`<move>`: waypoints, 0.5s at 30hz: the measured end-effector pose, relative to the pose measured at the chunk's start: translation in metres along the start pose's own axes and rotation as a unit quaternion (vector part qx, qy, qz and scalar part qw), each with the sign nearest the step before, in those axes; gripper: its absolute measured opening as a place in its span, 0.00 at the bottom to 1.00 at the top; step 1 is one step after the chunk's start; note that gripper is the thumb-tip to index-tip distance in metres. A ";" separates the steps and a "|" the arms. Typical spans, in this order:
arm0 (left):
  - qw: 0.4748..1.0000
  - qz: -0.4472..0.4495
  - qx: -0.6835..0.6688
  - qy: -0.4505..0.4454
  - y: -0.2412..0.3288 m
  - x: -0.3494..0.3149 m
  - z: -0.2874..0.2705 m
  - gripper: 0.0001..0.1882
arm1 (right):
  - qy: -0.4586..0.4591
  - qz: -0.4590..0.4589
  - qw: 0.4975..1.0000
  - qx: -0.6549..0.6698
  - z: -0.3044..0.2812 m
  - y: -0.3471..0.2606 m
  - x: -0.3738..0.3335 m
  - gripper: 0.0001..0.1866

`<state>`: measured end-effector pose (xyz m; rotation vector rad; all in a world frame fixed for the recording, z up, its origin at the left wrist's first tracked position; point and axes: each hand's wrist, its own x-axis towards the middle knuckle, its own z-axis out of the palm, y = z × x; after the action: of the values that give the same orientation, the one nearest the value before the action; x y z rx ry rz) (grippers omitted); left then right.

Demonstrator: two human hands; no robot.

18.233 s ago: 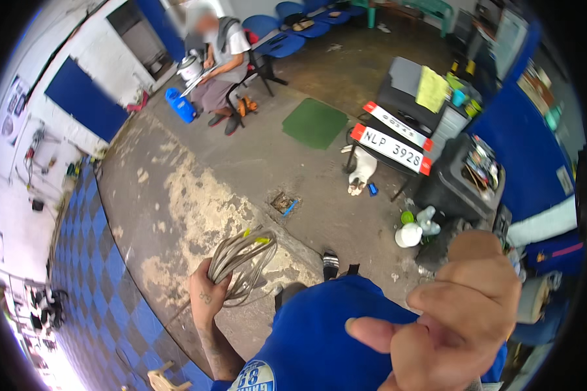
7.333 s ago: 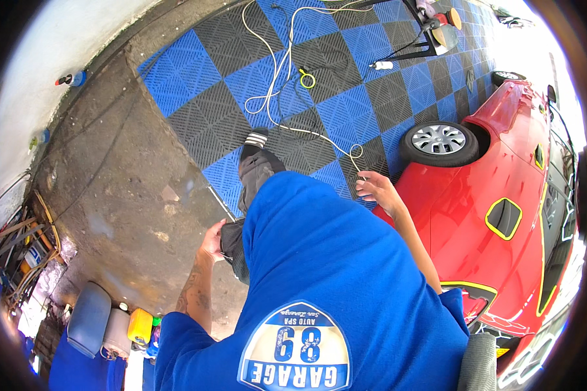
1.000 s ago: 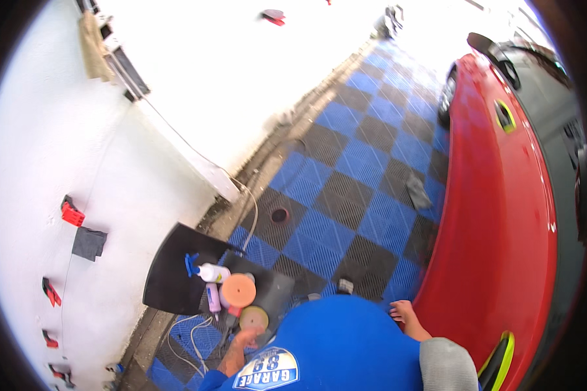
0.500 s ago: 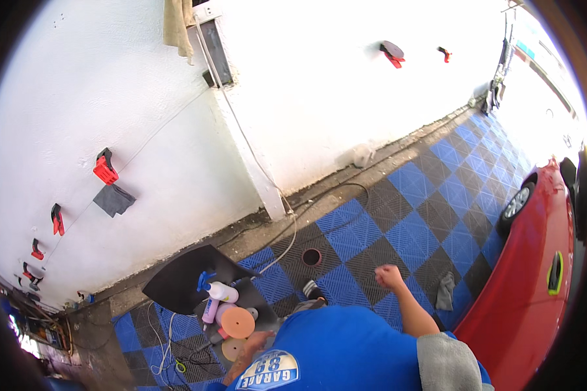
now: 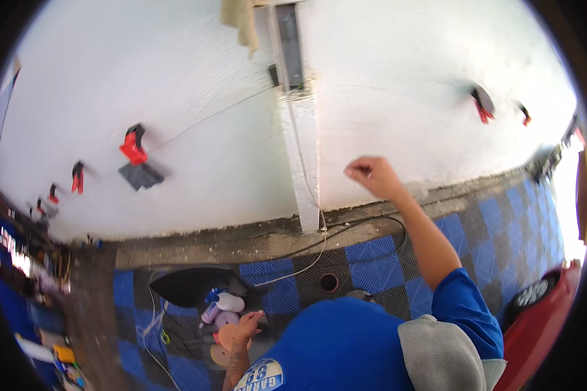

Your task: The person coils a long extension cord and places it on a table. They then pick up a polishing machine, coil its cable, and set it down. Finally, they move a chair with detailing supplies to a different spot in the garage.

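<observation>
My right hand (image 5: pixel 376 177) is raised in front of the white wall, its fingers curled together; what they hold, if anything, is hidden. My left hand (image 5: pixel 248 323) is low beside a round orange foam pad (image 5: pixel 229 338), fingers stretched out. Around that pad sit a tan pad (image 5: pixel 219 356), a pinkish-purple pad (image 5: pixel 225 319), a white spray bottle (image 5: pixel 231 302) with a blue trigger, and a purple bottle (image 5: pixel 209 311). These lie by a curved black panel (image 5: pixel 188 287), like a seat back. A grey towel (image 5: pixel 434 352) hangs over my right shoulder.
Red and black clamps hang along the wall, one with a dark cloth (image 5: pixel 141 176), another with a round grey pad (image 5: pixel 484 99). A cable (image 5: pixel 325 238) runs down the pillar to the blue and black tiled floor (image 5: pixel 375 267). A red car (image 5: pixel 541 326) stands at right.
My right hand has risen from low over the floor to in front of the wall. The view has turned right, and my left hand's fingers now stretch out beside the pads.
</observation>
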<state>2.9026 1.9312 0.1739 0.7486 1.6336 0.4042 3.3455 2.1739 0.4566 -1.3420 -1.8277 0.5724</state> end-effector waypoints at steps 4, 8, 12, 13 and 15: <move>0.980 -0.059 -0.144 0.121 -0.077 -0.010 0.041 0.21 | 0.038 -0.164 0.986 0.013 -0.007 -0.033 0.120 0.11; 0.892 -0.127 -0.375 0.218 -0.148 -0.040 0.128 0.20 | 0.085 -0.276 0.956 0.055 -0.023 -0.053 0.215 0.12; 0.757 -0.225 -0.535 0.300 -0.181 -0.058 0.236 0.20 | 0.168 -0.339 0.917 0.131 -0.054 -0.060 0.235 0.14; 0.734 -0.244 -0.552 0.311 -0.184 -0.067 0.273 0.20 | 0.163 -0.357 0.909 0.140 -0.042 -0.057 0.236 0.14; 0.704 -0.279 -0.560 0.335 -0.165 -0.086 0.336 0.21 | 0.040 -0.409 0.894 0.182 -0.003 -0.031 0.239 0.11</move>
<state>3.1926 1.7047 0.0627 -0.9202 1.7358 1.1489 3.2972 2.3869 0.5593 -0.2729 -1.8858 0.3552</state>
